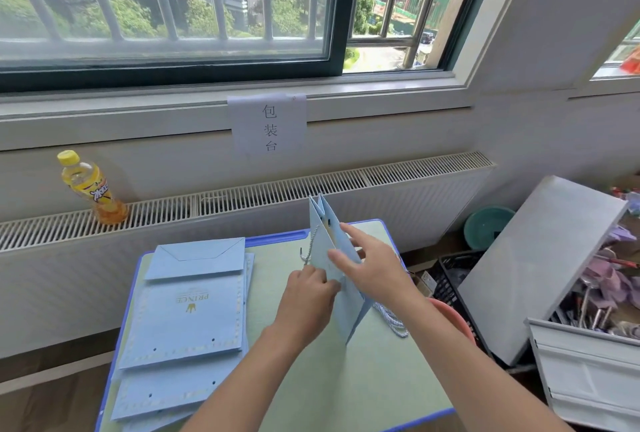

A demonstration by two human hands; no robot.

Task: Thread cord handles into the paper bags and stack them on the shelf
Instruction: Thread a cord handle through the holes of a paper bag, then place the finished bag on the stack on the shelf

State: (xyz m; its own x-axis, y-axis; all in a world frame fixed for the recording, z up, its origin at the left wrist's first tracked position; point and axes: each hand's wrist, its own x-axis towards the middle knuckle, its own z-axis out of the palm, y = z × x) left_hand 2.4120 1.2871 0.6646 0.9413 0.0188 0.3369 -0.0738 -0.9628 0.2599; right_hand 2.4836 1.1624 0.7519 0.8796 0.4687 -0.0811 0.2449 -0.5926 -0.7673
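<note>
In the centre of the frame a light blue paper bag (323,244) is standing partly opened on its edge on the green-topped desk (363,379). The left hand (308,296) is pinching the bag's near side low down, fingers curled onto the paper. The right hand (372,267) is lying against the bag's right face with its fingers spread and fairly straight, the index finger reaching up toward the holes near the top. A twisted cord (308,244) is hanging from the bag's left side, and another cord handle (391,319) is lying on the desk just right of the bag. At lower left a pile of flat bags (187,320) is lying. A yellow drink bottle (91,187) is standing on the radiator (277,189) at upper left.
</note>
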